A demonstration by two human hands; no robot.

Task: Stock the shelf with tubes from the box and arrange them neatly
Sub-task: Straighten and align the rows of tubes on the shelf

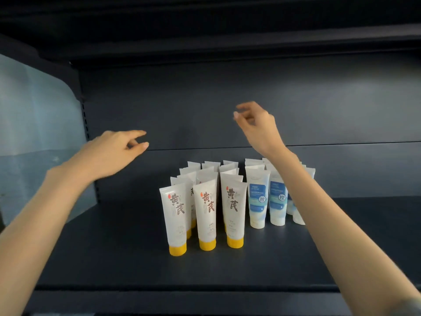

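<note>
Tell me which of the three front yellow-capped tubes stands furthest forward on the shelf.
The leftmost tube: it stands closer to the front edge of the shelf than the middle tube and the right tube.

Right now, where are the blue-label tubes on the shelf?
In the head view the blue-label tubes stand right of centre on the shelf, beside the yellow-capped tubes, partly behind the right forearm.

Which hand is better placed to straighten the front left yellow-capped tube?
Left. The left hand hangs empty on the yellow-capped tube's side; the right hand is raised farther right, its forearm crossing in front of the blue tubes.
</note>
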